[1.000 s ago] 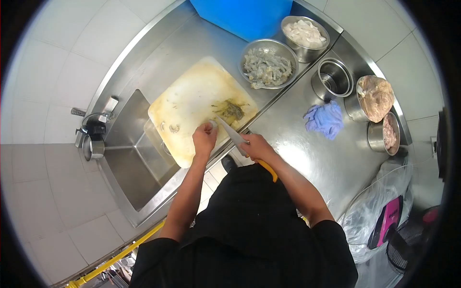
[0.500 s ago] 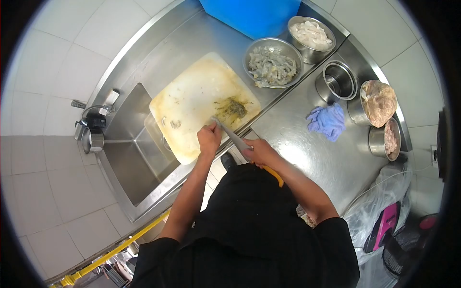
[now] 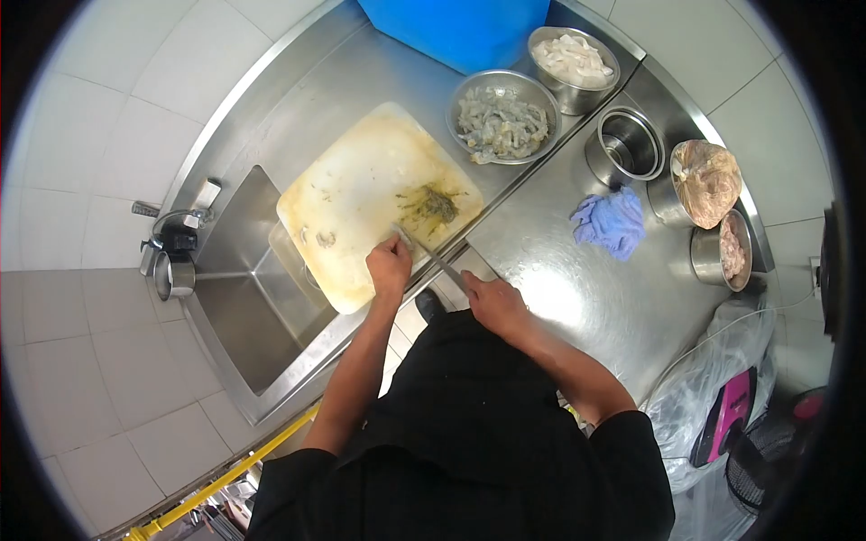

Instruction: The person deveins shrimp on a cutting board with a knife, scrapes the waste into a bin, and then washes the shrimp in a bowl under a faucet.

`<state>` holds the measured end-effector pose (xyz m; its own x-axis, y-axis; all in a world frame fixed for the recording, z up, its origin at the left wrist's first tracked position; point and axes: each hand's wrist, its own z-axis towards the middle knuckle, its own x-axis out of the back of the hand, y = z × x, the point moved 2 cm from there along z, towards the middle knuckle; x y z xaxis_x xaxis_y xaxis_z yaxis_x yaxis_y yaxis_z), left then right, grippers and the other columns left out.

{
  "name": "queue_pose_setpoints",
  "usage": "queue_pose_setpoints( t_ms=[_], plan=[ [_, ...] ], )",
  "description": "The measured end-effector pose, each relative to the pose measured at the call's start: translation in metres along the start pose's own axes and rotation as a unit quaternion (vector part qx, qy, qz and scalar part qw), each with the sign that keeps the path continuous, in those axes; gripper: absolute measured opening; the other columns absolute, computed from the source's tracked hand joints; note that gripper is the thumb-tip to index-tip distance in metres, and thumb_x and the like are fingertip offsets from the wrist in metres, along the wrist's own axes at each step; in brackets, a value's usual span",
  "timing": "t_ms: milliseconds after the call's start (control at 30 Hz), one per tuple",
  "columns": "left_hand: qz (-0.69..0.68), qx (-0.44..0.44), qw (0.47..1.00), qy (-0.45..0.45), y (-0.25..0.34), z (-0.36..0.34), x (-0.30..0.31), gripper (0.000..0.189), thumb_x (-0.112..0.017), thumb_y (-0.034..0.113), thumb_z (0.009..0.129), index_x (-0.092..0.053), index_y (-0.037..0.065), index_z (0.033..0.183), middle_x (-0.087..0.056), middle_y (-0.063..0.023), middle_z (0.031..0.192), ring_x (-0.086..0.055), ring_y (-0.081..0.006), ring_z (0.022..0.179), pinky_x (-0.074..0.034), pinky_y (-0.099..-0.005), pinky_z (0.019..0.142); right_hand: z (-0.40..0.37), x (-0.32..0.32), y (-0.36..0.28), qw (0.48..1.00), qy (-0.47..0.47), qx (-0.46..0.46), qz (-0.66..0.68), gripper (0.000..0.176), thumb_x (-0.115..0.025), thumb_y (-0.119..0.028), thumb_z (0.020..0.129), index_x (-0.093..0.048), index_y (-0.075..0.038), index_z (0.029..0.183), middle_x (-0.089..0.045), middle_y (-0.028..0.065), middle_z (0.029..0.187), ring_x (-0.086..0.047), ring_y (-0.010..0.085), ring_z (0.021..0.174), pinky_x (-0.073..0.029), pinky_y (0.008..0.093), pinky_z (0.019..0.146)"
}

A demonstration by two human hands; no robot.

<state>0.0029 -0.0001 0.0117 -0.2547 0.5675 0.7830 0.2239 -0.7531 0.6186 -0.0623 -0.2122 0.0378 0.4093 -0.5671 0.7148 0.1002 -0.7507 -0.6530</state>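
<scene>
My right hand (image 3: 494,299) is wrapped round the handle of a knife (image 3: 439,263), whose blade points up and left to my other hand. At the near edge of the white, yellow-stained cutting board (image 3: 347,185), my left hand (image 3: 390,264) is closed on a small greyish piece (image 3: 400,233), likely a shrimp, touching the knife tip. Dark green-brown waste (image 3: 433,207) lies on the board's right part. Small shrimp-like scraps (image 3: 325,239) are on its left part. Beyond the board, a metal bowl (image 3: 544,149) holds peeled greyish shrimp (image 3: 502,123).
A sink (image 3: 248,311) is at the left, with a tap (image 3: 185,216). A blue container (image 3: 460,32) stands at the back. On the right are a bowl of white strips (image 3: 573,61), an empty-looking metal pot (image 3: 629,146), a blue cloth (image 3: 611,223), a bagged brown food (image 3: 706,183) and a meat pot (image 3: 733,254).
My right hand has turned, so the knife's orange handle is now hidden and the blade shows edge-on. My left hand stays nearly in place. The whole view has shifted slightly.
</scene>
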Motion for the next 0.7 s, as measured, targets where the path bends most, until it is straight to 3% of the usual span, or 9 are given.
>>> queue_pose_setpoints(
  t_ms=[100,333,400,433,500,533,600,633,700],
  plan=[
    [-0.015,0.0,1.0,0.011,-0.001,-0.001,-0.001,0.016,-0.056,0.015,0.081,-0.065,0.002,0.079,-0.059,-0.0211,0.065,-0.06,-0.0362,0.06,-0.046,-0.0401,0.057,0.001,-0.011,0.011,0.991,0.079,0.002,-0.107,0.04,-0.052,-0.011,0.084,-0.052,-0.008,0.124,-0.061,0.0158,0.062,-0.064,0.0328,0.061,-0.052,0.0441,0.056],
    [-0.033,-0.028,0.998,0.034,-0.001,-0.002,-0.005,0.014,-0.058,0.014,0.08,-0.063,0.001,0.077,-0.059,-0.0193,0.064,-0.059,-0.0364,0.058,-0.047,-0.0398,0.057,0.004,0.004,0.004,0.99,0.078,-0.006,-0.117,0.041,-0.051,-0.011,0.084,-0.049,-0.004,0.125,-0.061,0.0158,0.061,-0.063,0.0348,0.059,-0.052,0.0448,0.054],
    [-0.054,0.03,0.997,0.04,-0.001,-0.002,-0.005,0.027,-0.063,0.021,0.079,-0.068,0.002,0.098,-0.065,-0.0178,0.069,-0.064,-0.028,0.061,-0.05,-0.037,0.061,0.004,0.001,0.0,0.993,0.073,-0.001,-0.097,0.042,-0.05,-0.012,0.085,-0.048,-0.005,0.126,-0.061,0.017,0.061,-0.063,0.0364,0.06,-0.051,0.0461,0.056],
    [-0.054,0.029,0.997,0.04,-0.002,-0.002,-0.008,0.027,-0.063,0.021,0.079,-0.068,0.002,0.098,-0.065,-0.0178,0.069,-0.064,-0.028,0.061,-0.05,-0.037,0.061,0.006,0.001,-0.001,0.993,0.074,-0.001,-0.097,0.042,-0.05,-0.012,0.085,-0.048,-0.005,0.126,-0.061,0.017,0.061,-0.063,0.0364,0.06,-0.051,0.0461,0.056],
    [0.03,-0.066,0.993,0.093,-0.001,0.001,-0.013,0.022,-0.066,0.022,0.075,-0.062,0.001,0.078,-0.061,-0.0135,0.062,-0.06,-0.0341,0.059,-0.049,-0.0414,0.06,0.009,-0.002,-0.001,0.994,0.088,0.012,-0.058,0.04,-0.049,-0.013,0.086,-0.048,-0.006,0.126,-0.061,0.0187,0.063,-0.062,0.0382,0.061,-0.051,0.0475,0.057],
    [0.03,-0.067,0.993,0.093,0.001,0.003,-0.01,0.022,-0.066,0.022,0.075,-0.062,0.001,0.078,-0.061,-0.0135,0.062,-0.06,-0.0341,0.059,-0.049,-0.0414,0.06,0.012,-0.006,0.002,0.994,0.089,0.012,-0.057,0.04,-0.049,-0.013,0.086,-0.048,-0.006,0.126,-0.061,0.0187,0.063,-0.062,0.0382,0.061,-0.051,0.0475,0.057],
    [0.088,0.001,0.996,-0.023,0.002,0.01,-0.009,0.028,-0.069,0.024,0.074,-0.063,-0.001,0.085,-0.06,-0.0159,0.066,-0.061,-0.0324,0.062,-0.048,-0.0425,0.062,0.019,-0.014,0.009,0.994,0.091,0.018,-0.051,0.04,-0.049,-0.014,0.086,-0.049,-0.006,0.125,-0.061,0.0198,0.064,-0.062,0.0394,0.063,-0.05,0.0492,0.059],
    [0.088,-0.001,0.996,-0.023,0.009,0.015,-0.001,0.028,-0.069,0.024,0.074,-0.063,-0.001,0.085,-0.06,-0.0159,0.066,-0.061,-0.0324,0.062,-0.048,-0.0425,0.062,0.019,-0.012,0.008,0.994,0.092,0.018,-0.05,0.04,-0.049,-0.014,0.086,-0.049,-0.006,0.125,-0.061,0.0198,0.064,-0.062,0.0394,0.063,-0.05,0.0492,0.059],
    [0.013,0.103,0.974,-0.201,0.018,0.03,0.011,0.028,-0.068,0.021,0.077,-0.064,-0.001,0.093,-0.062,-0.0153,0.07,-0.061,-0.0263,0.064,-0.048,-0.0387,0.058,0.02,-0.006,0.006,0.996,0.067,0.001,-0.053,0.039,-0.05,-0.014,0.086,-0.049,-0.006,0.124,-0.061,0.0207,0.066,-0.062,0.0402,0.066,-0.05,0.0502,0.061]
  ],
)
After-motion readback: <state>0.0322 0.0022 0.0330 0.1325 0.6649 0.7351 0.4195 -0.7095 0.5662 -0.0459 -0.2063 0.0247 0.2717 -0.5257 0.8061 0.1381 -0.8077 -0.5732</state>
